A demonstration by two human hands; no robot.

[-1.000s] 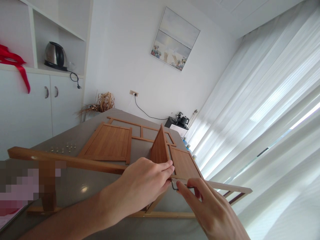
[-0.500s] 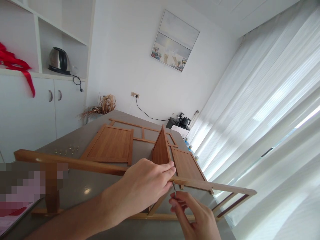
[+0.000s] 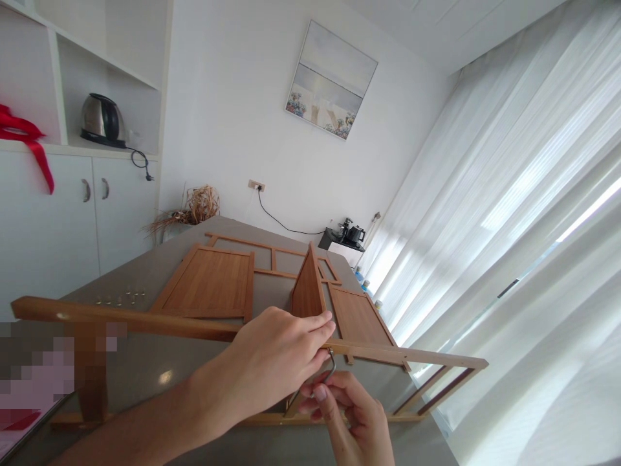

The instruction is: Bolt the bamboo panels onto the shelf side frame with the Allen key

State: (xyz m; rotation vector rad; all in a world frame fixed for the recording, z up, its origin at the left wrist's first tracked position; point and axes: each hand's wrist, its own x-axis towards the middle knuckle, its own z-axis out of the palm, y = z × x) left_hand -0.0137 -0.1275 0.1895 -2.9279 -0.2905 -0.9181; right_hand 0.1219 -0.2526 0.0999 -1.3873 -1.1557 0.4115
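Observation:
My left hand (image 3: 279, 346) grips the near rail of a wooden frame (image 3: 427, 356) where an upright wooden panel (image 3: 305, 288) meets it. Its fingers lie over the joint and hide part of it. Just below, my right hand (image 3: 352, 414) pinches a bent metal hex key (image 3: 332, 370) between thumb and fingers. The upper end of the key meets the rail's near side at a bolt hole; the bolt itself is too small to make out.
On the grey table (image 3: 189, 359) lie a flat wooden panel (image 3: 208, 281), a second panel (image 3: 363, 317) and a slatted frame (image 3: 272, 259) farther back. Several small fittings (image 3: 119, 301) sit at the left. A pixelated pink sheet (image 3: 43, 382) is at the left edge.
My right hand has turned the hex key, its lower end swinging left. My left hand keeps its hold at the joint. The whole view has shifted slightly.

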